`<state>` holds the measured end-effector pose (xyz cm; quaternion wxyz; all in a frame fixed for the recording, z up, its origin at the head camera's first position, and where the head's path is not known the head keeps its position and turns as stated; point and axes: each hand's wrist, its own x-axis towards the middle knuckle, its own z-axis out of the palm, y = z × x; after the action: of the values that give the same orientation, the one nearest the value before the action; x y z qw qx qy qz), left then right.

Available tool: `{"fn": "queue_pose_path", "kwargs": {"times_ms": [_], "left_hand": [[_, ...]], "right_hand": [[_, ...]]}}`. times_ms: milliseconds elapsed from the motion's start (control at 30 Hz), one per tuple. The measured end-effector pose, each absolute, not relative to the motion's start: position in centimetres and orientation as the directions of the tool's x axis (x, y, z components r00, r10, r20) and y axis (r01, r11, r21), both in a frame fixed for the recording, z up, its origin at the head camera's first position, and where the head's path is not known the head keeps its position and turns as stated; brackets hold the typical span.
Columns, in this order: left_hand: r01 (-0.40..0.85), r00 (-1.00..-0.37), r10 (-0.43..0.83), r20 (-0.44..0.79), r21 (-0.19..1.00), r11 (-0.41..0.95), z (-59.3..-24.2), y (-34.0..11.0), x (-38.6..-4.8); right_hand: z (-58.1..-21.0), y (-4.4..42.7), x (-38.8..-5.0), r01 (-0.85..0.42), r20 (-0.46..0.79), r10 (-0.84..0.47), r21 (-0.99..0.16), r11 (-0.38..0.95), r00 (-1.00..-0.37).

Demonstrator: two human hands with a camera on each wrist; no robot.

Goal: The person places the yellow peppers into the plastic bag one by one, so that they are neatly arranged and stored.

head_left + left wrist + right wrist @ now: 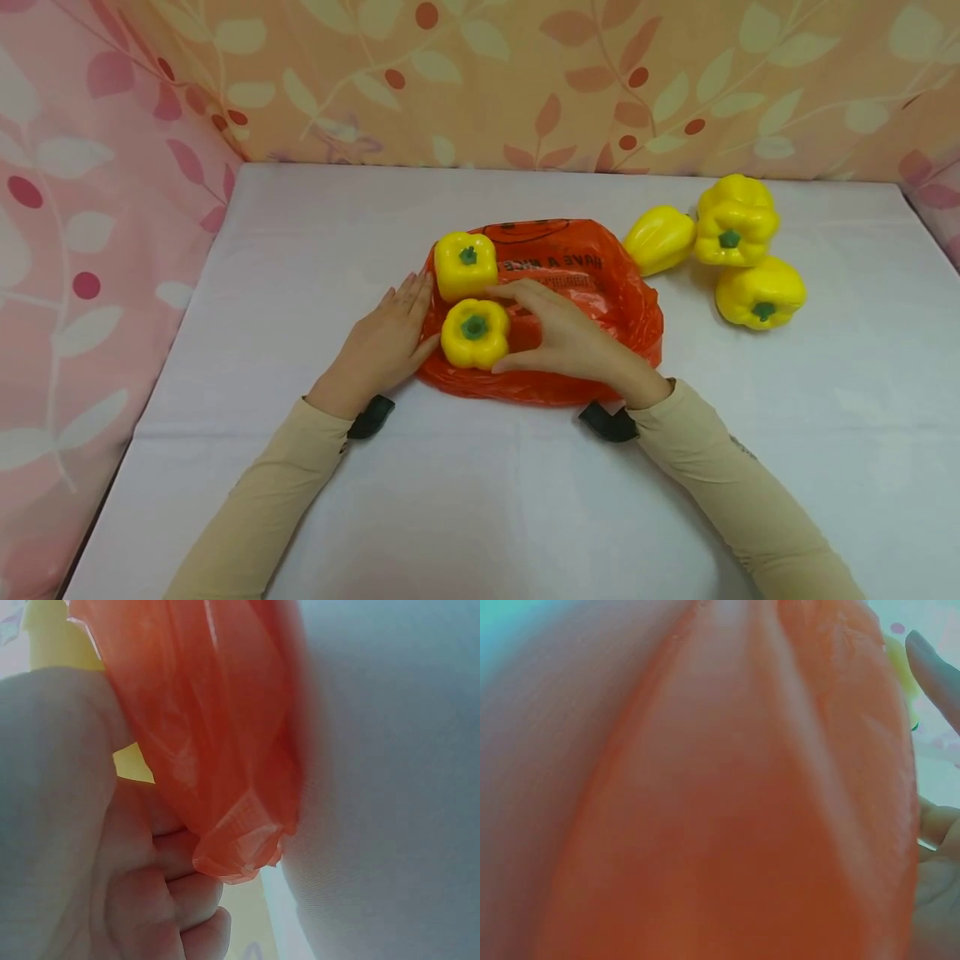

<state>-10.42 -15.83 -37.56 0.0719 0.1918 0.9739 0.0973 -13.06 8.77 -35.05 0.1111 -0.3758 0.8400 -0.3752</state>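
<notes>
A crumpled red plastic bag (585,287) with printed lettering lies on the table. Two yellow bell peppers rest at its left side: a rear pepper (453,279) and a front pepper (468,354), both with green stems. Along the bag's left edge, my left hand (382,337) lies with extended fingers touching the plastic; the left wrist view shows red plastic (202,742) against those fingers. My right hand (566,333) reaches over the bag, thumb and fingers spread. Its fingertips are close to both peppers; contact is unclear. Red plastic (727,825) fills most of the right wrist view.
Right of the bag sit three more yellow peppers: a long pepper (662,240) by the bag's edge, a blocky pepper (738,208) behind, and another pepper (772,287) in front. A white cloth (480,492) covers the table. Leaf-patterned curtains (480,83) bound the back and left.
</notes>
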Motion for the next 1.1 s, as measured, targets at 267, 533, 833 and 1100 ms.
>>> {"fn": "queue_pose_path", "kwargs": {"times_ms": [267, 533, 833, 1100], "left_hand": [[0.369, -0.912, 0.395, -0.111, 0.199, 0.908, -37.5, -15.8, -10.4], [0.375, -0.912, 0.399, -0.096, 0.203, 0.905, -37.5, -15.9, -10.5], [0.374, -0.914, 0.398, -0.082, 0.210, 0.903, -37.7, -16.1, -10.4], [0.377, -0.911, 0.401, -0.094, 0.200, 0.904, -37.7, -16.0, -10.5]], "right_hand": [[-35.4, 8.3, -12.9, -0.538, 0.109, -0.695, -0.721, 0.436, -0.710], [-35.8, 8.1, -12.9, -0.520, 0.140, -0.666, -0.746, 0.416, -0.733], [-36.0, 8.0, -12.9, -0.463, 0.101, -0.622, -0.761, 0.455, -0.777], [-36.1, 8.0, -12.9, -0.459, 0.100, -0.620, -0.764, 0.453, -0.779]]}}
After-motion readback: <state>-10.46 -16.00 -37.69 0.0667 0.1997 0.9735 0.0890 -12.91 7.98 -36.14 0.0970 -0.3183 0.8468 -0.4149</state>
